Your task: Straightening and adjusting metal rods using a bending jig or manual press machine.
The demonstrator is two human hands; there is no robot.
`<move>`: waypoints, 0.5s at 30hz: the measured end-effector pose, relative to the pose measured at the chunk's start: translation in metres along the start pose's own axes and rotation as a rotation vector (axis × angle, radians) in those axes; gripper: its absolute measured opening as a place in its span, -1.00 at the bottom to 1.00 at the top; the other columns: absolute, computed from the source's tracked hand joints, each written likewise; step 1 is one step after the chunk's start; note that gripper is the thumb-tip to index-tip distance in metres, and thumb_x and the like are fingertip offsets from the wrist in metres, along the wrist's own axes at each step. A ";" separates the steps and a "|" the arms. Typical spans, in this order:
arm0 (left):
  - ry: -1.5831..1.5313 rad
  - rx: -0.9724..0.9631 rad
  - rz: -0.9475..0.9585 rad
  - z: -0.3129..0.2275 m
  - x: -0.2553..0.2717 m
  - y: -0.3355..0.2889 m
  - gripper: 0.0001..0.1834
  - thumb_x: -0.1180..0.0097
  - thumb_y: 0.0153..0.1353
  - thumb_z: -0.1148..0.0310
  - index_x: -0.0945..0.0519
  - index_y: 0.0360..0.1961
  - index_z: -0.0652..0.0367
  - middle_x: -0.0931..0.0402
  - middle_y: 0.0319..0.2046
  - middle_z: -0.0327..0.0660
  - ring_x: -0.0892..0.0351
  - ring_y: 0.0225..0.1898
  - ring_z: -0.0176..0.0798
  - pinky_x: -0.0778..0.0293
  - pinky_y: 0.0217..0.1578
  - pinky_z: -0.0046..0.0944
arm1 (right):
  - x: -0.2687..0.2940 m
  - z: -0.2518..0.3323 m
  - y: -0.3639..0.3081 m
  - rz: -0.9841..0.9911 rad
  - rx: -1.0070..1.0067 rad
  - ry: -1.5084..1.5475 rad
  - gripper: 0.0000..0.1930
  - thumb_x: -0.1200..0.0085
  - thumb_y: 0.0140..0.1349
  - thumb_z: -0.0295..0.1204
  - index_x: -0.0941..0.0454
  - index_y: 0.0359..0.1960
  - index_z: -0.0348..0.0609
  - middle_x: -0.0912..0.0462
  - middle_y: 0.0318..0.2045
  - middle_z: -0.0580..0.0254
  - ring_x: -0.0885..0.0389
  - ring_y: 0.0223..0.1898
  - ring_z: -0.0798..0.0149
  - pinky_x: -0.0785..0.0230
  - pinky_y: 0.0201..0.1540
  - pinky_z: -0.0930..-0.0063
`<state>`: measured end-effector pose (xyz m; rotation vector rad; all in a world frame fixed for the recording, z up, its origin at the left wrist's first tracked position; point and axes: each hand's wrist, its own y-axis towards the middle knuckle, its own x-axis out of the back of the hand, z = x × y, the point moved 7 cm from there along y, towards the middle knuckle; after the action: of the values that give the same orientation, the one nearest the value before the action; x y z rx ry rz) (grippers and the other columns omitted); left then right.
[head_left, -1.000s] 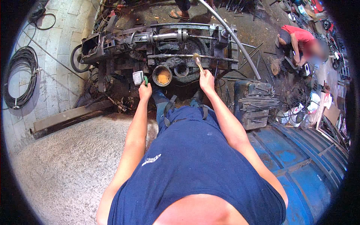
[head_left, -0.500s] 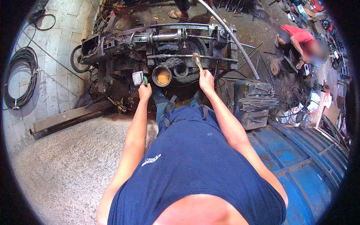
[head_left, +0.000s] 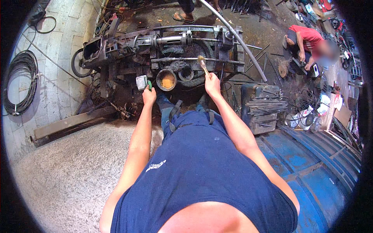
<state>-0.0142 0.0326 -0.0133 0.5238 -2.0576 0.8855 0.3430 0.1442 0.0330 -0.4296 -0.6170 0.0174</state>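
Note:
In my left hand (head_left: 149, 96) is a green-handled tool with a pale, square head (head_left: 142, 82); its exact kind is unclear. My fingers are closed round the handle. Just right of it stands a round metal pot (head_left: 159, 82) with orange-yellow material (head_left: 168, 80) inside. A second, smaller dark ring-shaped part (head_left: 186, 73) sits beside the pot. My right hand (head_left: 212, 84) grips a paintbrush (head_left: 203, 65) by its handle, bristles pointing away from me. Its tip overlaps a long metal rod (head_left: 175, 59) on the dark, greasy machine (head_left: 169, 40); whether they touch I cannot tell.
A pale pole (head_left: 235, 35) slants across the machine's right side. Thin metal rods lie on a dark metal box (head_left: 254, 114) to the right. Farther right a person in a red shirt (head_left: 307, 37) bends over work. Coiled black cable (head_left: 17, 83) lies at left; a sandalled foot (head_left: 183, 18) shows beyond.
Both hands have shifted only slightly in the picture, as has the whole scene, still holding the green-handled tool and the paintbrush. The person in red has moved their arms.

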 end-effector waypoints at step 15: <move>0.000 0.007 -0.008 0.005 -0.002 0.002 -0.47 -0.02 0.17 0.19 -0.42 0.15 0.18 -0.50 -0.07 0.19 -0.51 0.00 0.11 -0.41 0.01 -0.05 | -0.003 0.002 0.001 0.018 -0.007 -0.003 -0.65 0.13 0.28 -0.24 -0.50 -0.17 -0.32 -0.60 -0.29 -0.22 -0.57 -0.15 -0.16 -0.36 -0.11 0.09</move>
<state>-0.0169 0.0305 -0.0175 0.5357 -2.0519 0.8879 0.3394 0.1454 0.0327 -0.4414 -0.6163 0.0326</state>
